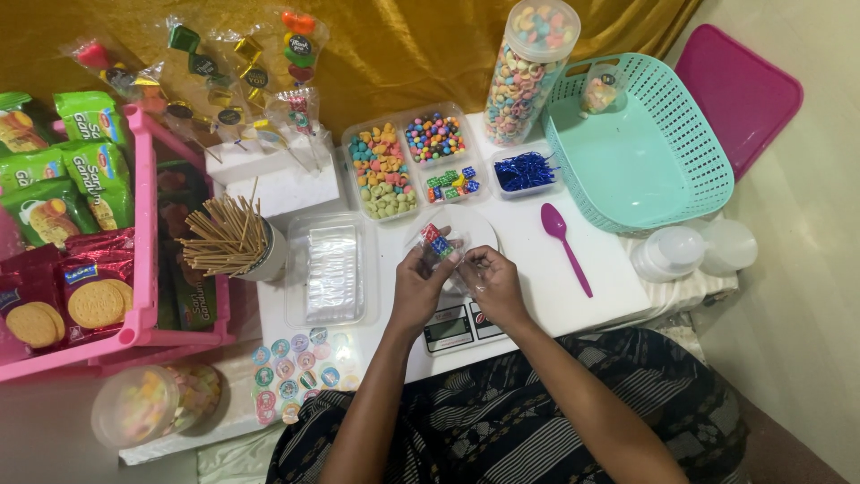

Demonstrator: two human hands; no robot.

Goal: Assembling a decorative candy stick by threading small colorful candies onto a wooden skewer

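My left hand (418,289) and my right hand (494,283) meet over a small digital kitchen scale (459,326) at the front of the white table (573,309). Between the fingers of both hands is a small clear plastic bag (441,246) with several red, green and blue wrapped sweets in it. The bag is held just above a white plate (473,226) that sits on the scale. Which hand carries most of the bag is hard to tell; both pinch it.
Behind the hands stands a divided clear tray of coloured sweets (408,163), a tall jar of cereal rings (530,70), a teal basket (640,148), a purple spoon (564,245), a cup of wooden sticks (235,240), a clear bag tray (331,269), a pink crate of snack packets (98,260).
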